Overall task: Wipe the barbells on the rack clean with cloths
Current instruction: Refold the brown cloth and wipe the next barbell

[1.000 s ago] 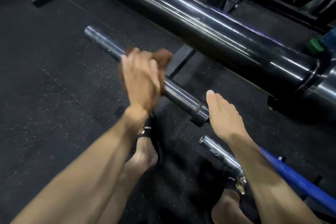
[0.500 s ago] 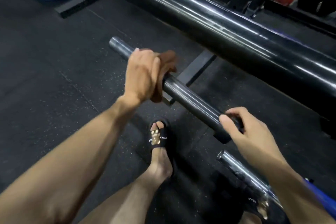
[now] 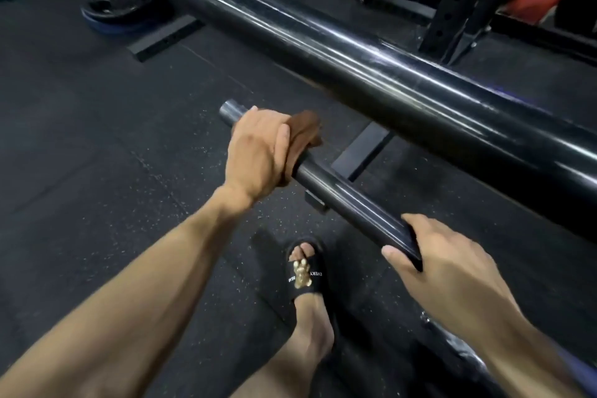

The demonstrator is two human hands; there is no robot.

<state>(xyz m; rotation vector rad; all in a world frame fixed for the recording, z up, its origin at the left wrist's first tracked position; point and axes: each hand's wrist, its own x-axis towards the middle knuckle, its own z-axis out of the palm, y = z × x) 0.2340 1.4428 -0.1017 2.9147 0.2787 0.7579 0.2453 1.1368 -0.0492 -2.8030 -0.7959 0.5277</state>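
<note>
Running slantwise above the rubber floor (image 3: 80, 171), the barbell sleeve (image 3: 349, 200) is gripped near its free end through a brown cloth (image 3: 305, 129) by the left hand (image 3: 258, 152). Its collar end is clasped by the right hand (image 3: 449, 262), fingers curled. A thicker barbell (image 3: 371, 68) lies behind; a sandalled foot (image 3: 305, 271) stands below.

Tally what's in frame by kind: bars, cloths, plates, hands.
Bars: 2, the thin bar being wiped and the thick bar behind it
Cloths: 1, brown cloth, gripped by the left hand
Weight plates: 1 stack on the floor; count within it unclear
Hands: 2, with the right hand gripping the thin bar
Total: 6
</note>
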